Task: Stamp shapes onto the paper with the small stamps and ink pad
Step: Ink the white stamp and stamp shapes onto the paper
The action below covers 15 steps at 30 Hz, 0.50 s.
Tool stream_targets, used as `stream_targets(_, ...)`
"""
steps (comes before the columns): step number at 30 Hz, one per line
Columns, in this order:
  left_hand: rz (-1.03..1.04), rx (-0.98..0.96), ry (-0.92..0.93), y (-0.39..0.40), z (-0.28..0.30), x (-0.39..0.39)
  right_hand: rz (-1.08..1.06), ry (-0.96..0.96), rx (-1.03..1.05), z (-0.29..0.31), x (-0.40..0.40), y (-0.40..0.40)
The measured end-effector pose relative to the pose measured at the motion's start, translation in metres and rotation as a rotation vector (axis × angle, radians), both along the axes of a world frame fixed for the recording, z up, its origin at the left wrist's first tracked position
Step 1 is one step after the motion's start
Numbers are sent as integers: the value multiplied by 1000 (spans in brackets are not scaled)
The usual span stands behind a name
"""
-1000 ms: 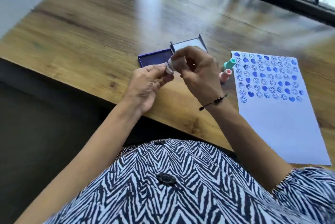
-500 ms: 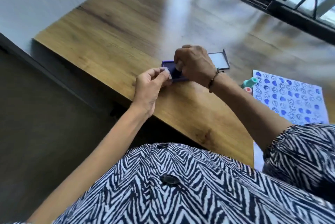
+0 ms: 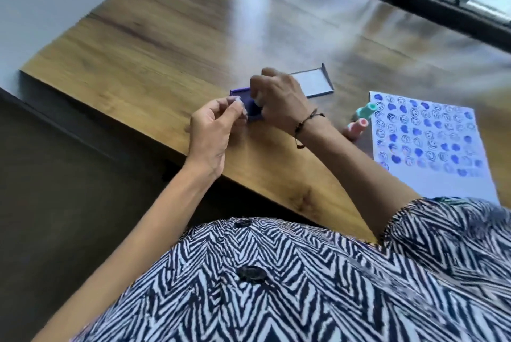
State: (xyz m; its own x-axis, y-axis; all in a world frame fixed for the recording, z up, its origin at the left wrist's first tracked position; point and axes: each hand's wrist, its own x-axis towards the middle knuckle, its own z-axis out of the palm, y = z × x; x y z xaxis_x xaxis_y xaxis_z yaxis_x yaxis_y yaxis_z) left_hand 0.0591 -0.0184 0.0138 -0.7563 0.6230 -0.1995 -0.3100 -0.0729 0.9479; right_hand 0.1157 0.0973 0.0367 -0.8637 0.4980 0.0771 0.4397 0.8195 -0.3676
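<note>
Blue ink pad [image 3: 253, 109] under right hand's [image 3: 279, 101] grip.

Bright window daylight, glare on table [image 3: 249, 23], motion blur.

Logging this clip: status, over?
Right hand pressing stamp on ink pad. Left hand pinching small cap. Paper clear, half stamped.

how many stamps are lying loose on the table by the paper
2: a teal stamp and a pink stamp just below it, both at the paper's left edge. The right hand may hide another.
</note>
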Motion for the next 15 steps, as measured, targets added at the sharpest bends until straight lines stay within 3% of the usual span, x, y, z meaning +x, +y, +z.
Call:
stream_targets(3,-21,50,21,9,5,8,-31,4,-58,6,3,6)
stream_targets(7,-128,85,70,21,5,27,-295,403,-241,22,45,6)
stream_targets(9,-257,58,129,28,3,45,-471,509,-298,30,87,5)
stream_targets(12,-563,35,268,38,2,78,-685,489,-344,30,150,5)
stream_targets(15,-824,23,623,47,3,109,-856,387,-339,17,200,6)
